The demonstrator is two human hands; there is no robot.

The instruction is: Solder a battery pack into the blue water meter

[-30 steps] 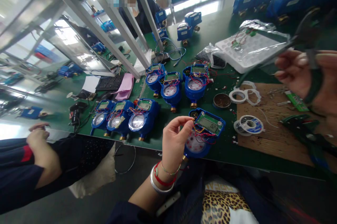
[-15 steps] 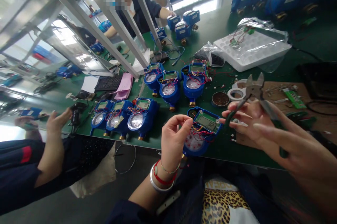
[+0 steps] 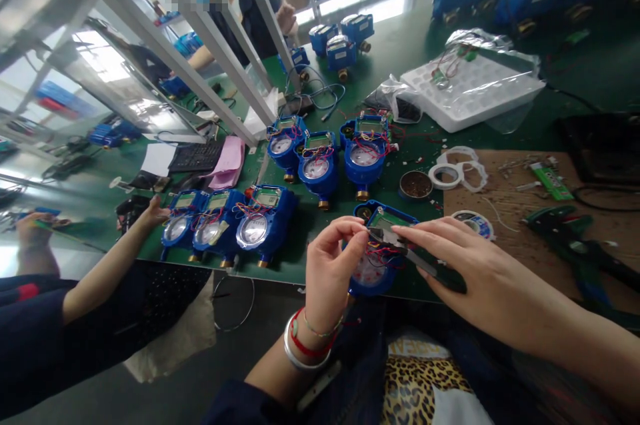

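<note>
On the near edge of the bench a blue water meter (image 3: pixel 369 272) stands open, its circuit board and loose coloured wires (image 3: pixel 383 253) exposed. Thumb and forefinger of my left hand (image 3: pixel 327 265) pinch at the meter's upper left, where thin wires run up to the fingertips. My right hand (image 3: pixel 480 272) grips green-handled wire cutters (image 3: pixel 437 270) from above. Their jaws lie over the board beside my left fingertips and partly cover the display. Whether the blades touch a wire I cannot tell.
More open meters (image 3: pixel 263 228) stand left and behind. A tin of brown bits (image 3: pixel 415 184), tape roll (image 3: pixel 445 176) and cardboard (image 3: pixel 505 178) with green tools (image 3: pixel 565 232) lie right. A white foam tray (image 3: pixel 470 95) is farther back. At left, a co-worker's hand (image 3: pixel 156 212) reaches to the meters.
My right hand has brought the cutters left and down from beside the meter onto its board. My left hand keeps its pinch. The co-worker's hand at left has moved right to the meters.
</note>
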